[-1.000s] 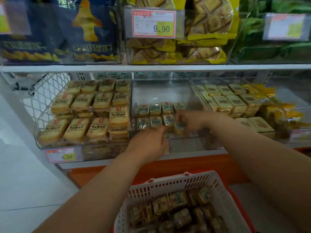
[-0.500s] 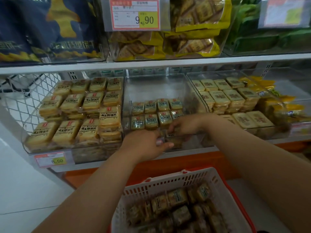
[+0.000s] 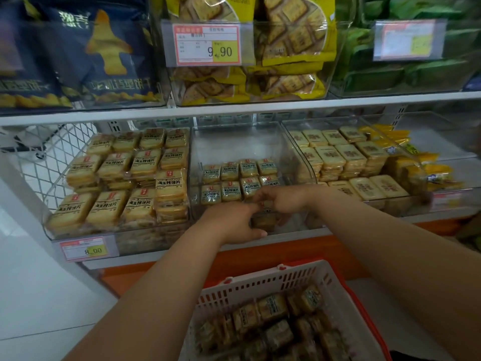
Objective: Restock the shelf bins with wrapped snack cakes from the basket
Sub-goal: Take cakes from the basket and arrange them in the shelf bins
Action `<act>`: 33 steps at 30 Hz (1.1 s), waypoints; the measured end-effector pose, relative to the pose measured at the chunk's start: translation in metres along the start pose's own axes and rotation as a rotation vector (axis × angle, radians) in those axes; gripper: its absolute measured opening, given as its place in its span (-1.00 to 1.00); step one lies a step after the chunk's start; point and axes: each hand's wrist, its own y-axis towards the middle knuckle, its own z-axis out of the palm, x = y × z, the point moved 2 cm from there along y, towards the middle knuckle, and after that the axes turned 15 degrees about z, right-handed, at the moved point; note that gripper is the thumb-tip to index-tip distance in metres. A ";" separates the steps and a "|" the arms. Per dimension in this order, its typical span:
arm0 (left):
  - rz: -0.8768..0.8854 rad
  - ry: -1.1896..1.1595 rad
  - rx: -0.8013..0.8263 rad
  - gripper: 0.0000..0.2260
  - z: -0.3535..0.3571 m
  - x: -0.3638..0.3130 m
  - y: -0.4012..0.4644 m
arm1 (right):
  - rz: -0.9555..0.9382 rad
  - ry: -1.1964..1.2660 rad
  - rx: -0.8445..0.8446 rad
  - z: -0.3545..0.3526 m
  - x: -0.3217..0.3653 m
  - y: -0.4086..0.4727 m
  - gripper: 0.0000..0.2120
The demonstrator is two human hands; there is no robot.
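Note:
The clear middle shelf bin [image 3: 235, 142] holds two rows of green-labelled wrapped snack cakes [image 3: 230, 182] toward its back. At the bin's front, my left hand [image 3: 230, 222] and my right hand [image 3: 282, 199] meet over one wrapped snack cake [image 3: 264, 220]. My left hand grips its left side between fingers and thumb. The curled fingers of my right hand pinch its top edge. Below, a white plastic basket [image 3: 260, 281] with a red rim holds several more wrapped cakes [image 3: 273, 307].
The left bin [image 3: 114, 201] is stacked full of yellow wrapped slices, with a price tag [image 3: 86, 250] on its front. The right bin [image 3: 346, 162] holds pale wrapped cakes. Bagged snacks [image 3: 286, 48] fill the upper shelf. An orange shelf base [image 3: 286, 252] runs behind the basket.
My hands have drawn together at the front of the middle bin, the left one rising to meet the right over one cake. The view has shifted slightly.

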 end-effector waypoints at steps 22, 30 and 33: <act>0.259 0.181 -0.623 -0.76 0.019 -0.069 -0.017 | -0.042 0.187 -0.469 0.109 -0.131 -0.099 -0.81; 0.139 -0.184 -0.272 -0.82 0.079 -0.104 -0.026 | 0.310 0.047 -0.273 0.157 -0.192 -0.034 -0.84; 0.066 -0.211 -0.234 -0.82 0.091 -0.093 -0.029 | 0.346 -0.014 -0.312 0.162 -0.204 -0.001 -0.62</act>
